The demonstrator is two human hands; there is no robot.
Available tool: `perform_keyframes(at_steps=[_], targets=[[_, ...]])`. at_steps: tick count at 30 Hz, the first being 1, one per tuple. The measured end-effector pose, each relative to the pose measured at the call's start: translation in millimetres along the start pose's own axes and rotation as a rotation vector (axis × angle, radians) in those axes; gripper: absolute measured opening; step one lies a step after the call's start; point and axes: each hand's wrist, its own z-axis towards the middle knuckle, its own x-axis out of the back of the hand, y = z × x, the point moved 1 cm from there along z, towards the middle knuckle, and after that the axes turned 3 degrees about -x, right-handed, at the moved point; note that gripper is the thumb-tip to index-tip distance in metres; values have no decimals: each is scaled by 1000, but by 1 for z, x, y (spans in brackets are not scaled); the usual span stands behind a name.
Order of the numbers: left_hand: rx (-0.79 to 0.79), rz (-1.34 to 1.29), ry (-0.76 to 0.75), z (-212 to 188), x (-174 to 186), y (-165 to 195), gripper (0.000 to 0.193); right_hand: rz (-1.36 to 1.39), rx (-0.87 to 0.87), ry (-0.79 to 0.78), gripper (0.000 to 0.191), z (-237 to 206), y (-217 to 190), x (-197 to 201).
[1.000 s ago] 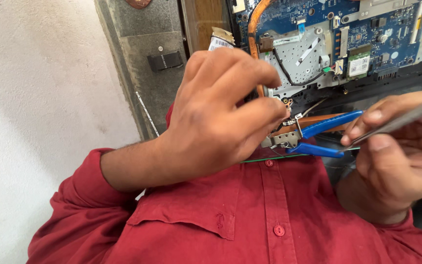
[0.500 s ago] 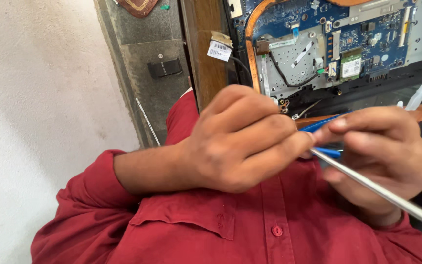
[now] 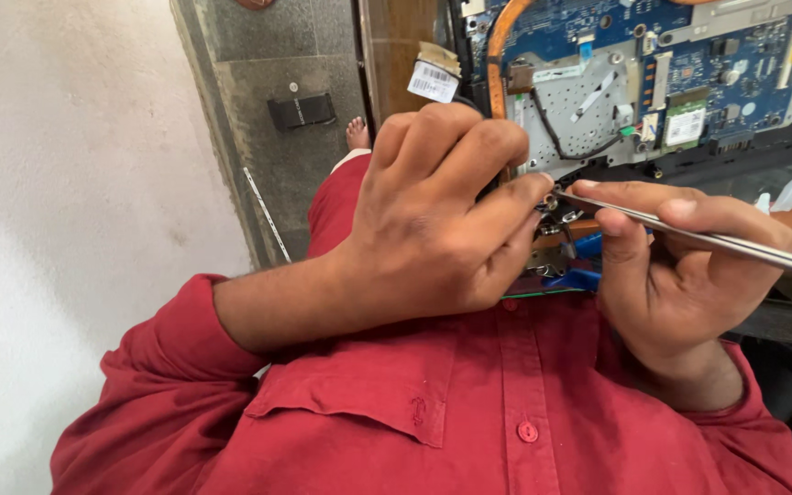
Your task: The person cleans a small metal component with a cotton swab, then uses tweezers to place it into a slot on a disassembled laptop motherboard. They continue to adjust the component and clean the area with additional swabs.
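Note:
My left hand (image 3: pixel 433 220) is curled with thumb and forefinger pinched together at the lower edge of an opened laptop's blue circuit board (image 3: pixel 735 64). Whether something tiny sits in that pinch is hidden. My right hand (image 3: pixel 680 266) grips long metal tweezers (image 3: pixel 735 243), their tip touching my left fingertips. Just below the two hands lie blue-handled pliers (image 3: pixel 579 278) and some small metal parts, mostly covered. My red shirt fills the bottom of the view.
A white barcode label (image 3: pixel 433 81) hangs by a brown wooden post (image 3: pixel 396 37). On the grey stone floor lie a small black block (image 3: pixel 300 110) and my bare foot (image 3: pixel 357 133). A white wall (image 3: pixel 66 183) runs along the left.
My right hand has turned the tweezers and brought their tip up to my left fingertips. My left hand has shifted slightly up toward the board's edge, now covering most of the pliers.

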Motion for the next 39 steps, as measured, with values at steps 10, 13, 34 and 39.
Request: perform_keyframes(at_steps=[10, 13, 34, 39], targets=[[27, -11, -9, -2, 2, -6, 23, -30, -14, -17, 36, 0, -1, -5], [28, -7, -10, -3, 3, -7, 23, -35, 3, -3, 35, 0, -1, -7], [27, -5, 6, -2, 1, -8, 24, -111, 110, -4, 38, 4, 0, -10], [28, 2, 7, -3, 0, -8, 23, -123, 100, -16, 38, 6, -3, -10]])
